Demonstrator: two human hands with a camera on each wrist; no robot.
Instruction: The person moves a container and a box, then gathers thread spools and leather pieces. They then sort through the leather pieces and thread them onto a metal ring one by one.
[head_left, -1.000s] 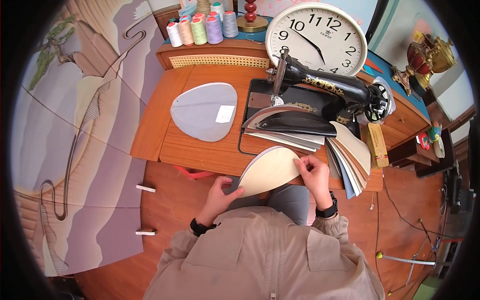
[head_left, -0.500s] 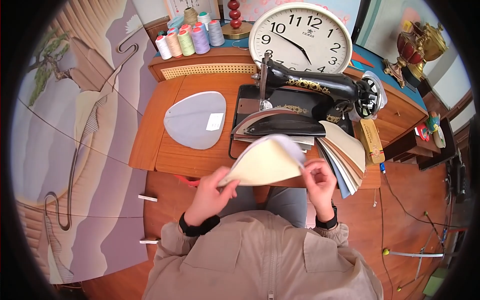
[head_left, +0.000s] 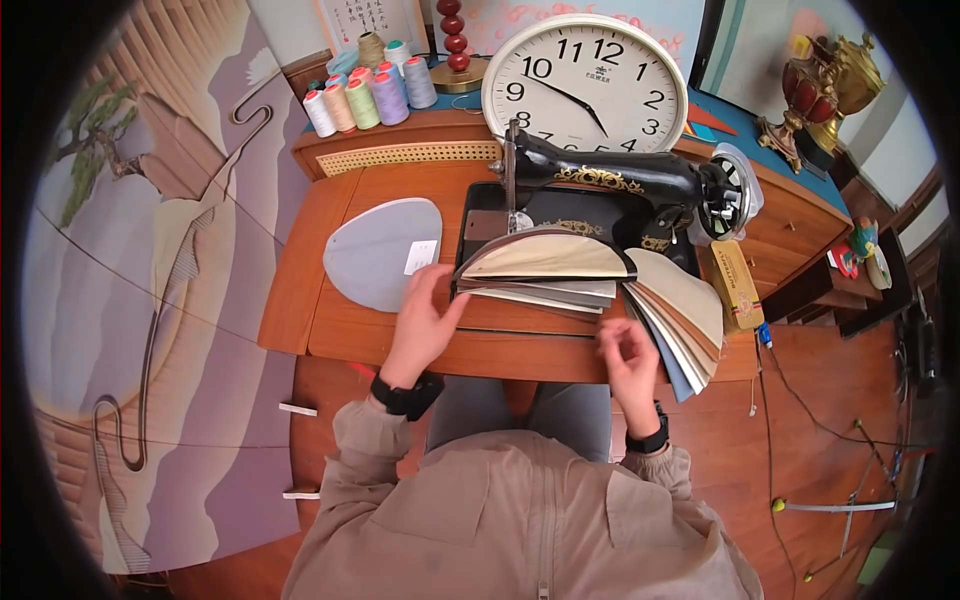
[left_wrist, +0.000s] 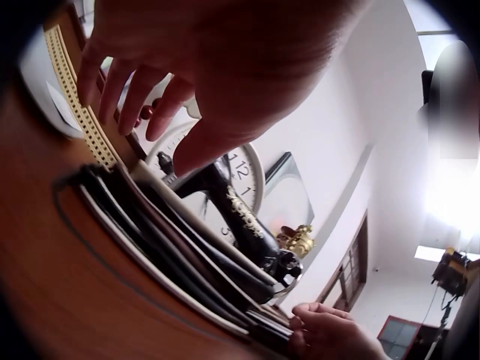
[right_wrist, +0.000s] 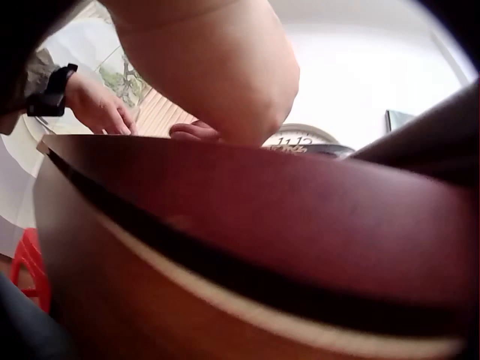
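Observation:
A cream rounded panel [head_left: 550, 257] lies on top of a stack of dark, grey and white panels [head_left: 560, 292] in front of the sewing machine [head_left: 600, 165]. My left hand [head_left: 425, 325] hovers at the stack's left end, fingers spread and holding nothing; in the left wrist view the hand [left_wrist: 217, 60] hangs above the panel edges. Over the table's front edge, my right hand [head_left: 630, 365] has loosely bent fingers with nothing seen between them. Just right of it fans a second set of panels [head_left: 690, 310], cream, brown, white and blue.
A grey rounded panel [head_left: 375, 250] with a white label lies on the table's left side. Thread cones [head_left: 365, 98], a big clock [head_left: 590, 80] and a trophy [head_left: 825, 100] stand behind. A yellow box [head_left: 737, 285] sits right of the fan. A painted screen [head_left: 180, 300] stands left.
The cream panel, earlier held between both hands, has gone onto the stack, covering the black panel there. Both hands have let go; the left has moved up toward the stack.

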